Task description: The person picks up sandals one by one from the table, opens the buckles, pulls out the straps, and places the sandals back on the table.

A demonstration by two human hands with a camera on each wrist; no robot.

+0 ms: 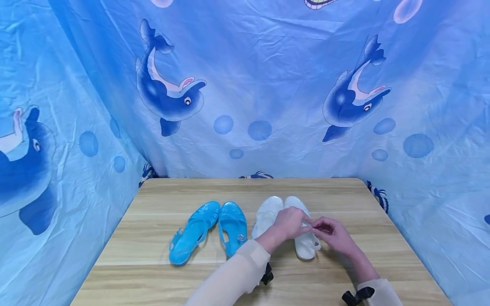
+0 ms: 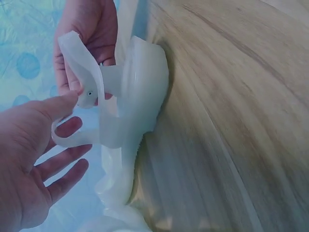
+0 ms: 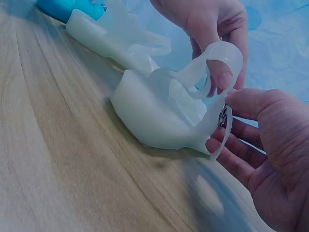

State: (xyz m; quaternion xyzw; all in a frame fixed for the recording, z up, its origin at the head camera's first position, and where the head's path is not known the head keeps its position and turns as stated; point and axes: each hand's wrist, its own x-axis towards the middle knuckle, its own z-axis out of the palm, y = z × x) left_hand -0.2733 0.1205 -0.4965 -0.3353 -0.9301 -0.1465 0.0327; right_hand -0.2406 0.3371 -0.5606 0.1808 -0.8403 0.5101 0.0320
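Observation:
A translucent white sandal (image 1: 305, 250), the right one of a pair, lies sole down on the wooden table. Its ankle strap (image 3: 227, 53) is raised and bent, with a small metal buckle (image 3: 223, 116) at the side. My left hand (image 1: 292, 223) pinches a strap piece with a small hole between thumb and index finger, the other fingers spread. Meeting it fingertip to fingertip, my right hand (image 1: 334, 235) pinches the strap beside the buckle. Whether the strap end is inside the buckle I cannot tell. The other white sandal (image 1: 269, 209) stands just left, partly behind my left hand.
Two blue sandals, one angled (image 1: 191, 233) and one straighter (image 1: 231, 219), lie left of the white pair. My left forearm partly covers the second. A blue cloth (image 1: 260, 85) with dolphins hangs behind and beside the wooden table (image 1: 145, 272).

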